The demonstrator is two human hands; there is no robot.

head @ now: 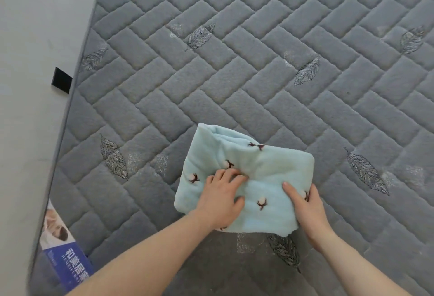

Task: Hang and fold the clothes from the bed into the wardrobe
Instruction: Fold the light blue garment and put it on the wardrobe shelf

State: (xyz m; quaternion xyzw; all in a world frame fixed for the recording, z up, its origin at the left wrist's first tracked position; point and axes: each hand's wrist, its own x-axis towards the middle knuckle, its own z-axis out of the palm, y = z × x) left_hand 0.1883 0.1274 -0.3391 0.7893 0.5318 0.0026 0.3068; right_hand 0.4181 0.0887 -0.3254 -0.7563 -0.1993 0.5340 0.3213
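Observation:
A light blue fleecy cloth [263, 171] with small brown cotton-flower prints lies folded into a thick rectangle on the grey quilted mattress [234, 60]. My left hand [223, 199] lies on the cloth's left half, fingers curled and bunching the fabric near the middle. At the cloth's right edge, my right hand [305, 208] grips the fold, thumb on top and fingers tucked under the side. The wardrobe is out of view.
The mattress fills most of the view, with leaf embroidery. A white wall [30, 84] runs along its left edge, bearing a small black bracket [61, 80]. A blue printed label [65, 260] sits at the mattress's near left corner.

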